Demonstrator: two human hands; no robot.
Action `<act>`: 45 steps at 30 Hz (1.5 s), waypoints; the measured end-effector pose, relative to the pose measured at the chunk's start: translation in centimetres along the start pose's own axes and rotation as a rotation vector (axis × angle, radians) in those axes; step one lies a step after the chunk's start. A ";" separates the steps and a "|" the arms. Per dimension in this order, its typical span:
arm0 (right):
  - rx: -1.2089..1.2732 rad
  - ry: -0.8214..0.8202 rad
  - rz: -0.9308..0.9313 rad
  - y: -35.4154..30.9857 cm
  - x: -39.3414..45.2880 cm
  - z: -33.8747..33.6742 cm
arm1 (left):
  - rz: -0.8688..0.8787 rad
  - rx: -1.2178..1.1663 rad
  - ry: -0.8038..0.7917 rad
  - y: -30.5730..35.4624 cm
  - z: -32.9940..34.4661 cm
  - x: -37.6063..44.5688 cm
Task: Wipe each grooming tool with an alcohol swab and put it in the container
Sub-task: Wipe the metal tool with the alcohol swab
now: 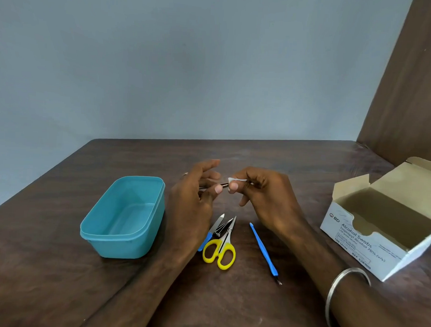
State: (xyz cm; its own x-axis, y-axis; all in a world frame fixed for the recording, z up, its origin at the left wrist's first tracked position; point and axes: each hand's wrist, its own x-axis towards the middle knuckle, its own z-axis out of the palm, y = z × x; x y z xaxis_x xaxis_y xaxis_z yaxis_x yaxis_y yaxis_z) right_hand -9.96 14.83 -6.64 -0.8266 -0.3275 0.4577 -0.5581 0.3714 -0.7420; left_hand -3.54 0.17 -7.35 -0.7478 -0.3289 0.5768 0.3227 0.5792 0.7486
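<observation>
- Brown wood makes the table (56, 267), and both hands are up above its middle.
- The left hand (195, 199) holds a thin metal tool (224, 184) between its thumb and fingers. Its first finger sticks up straight.
- The right hand (264, 197) pinches a small white swab (234, 180) with curled fingers, right on the end of the metal tool.
- A silver bangle (340, 285) sits on the right wrist.
- A teal container (122, 243) stands toward the left edge of the table, with no lid on it.
- Yellow scissors (220, 252) lie near the front edge, between the two arms. A blue-handled nail file (210, 233) and a small dark clipper (222, 229) touch them.
- A thin blue stick tool (263, 250) lies just to the right of the scissors, apart from them.
- A white box of alcohol swabs (369, 234) stands open near the right edge.
</observation>
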 end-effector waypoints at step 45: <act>0.360 -0.071 0.044 -2.1 -0.8 -0.1 | 0.010 -0.202 -0.105 0.3 -0.1 -0.4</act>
State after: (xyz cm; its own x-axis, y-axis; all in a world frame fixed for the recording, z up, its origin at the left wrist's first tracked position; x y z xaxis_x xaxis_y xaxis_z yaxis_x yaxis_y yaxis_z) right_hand -8.10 14.40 -5.38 -0.8349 -0.3825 0.3958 -0.4503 0.0610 -0.8908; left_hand -3.10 0.45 -7.30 -0.7972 -0.2382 0.5548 0.4319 0.4171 0.7997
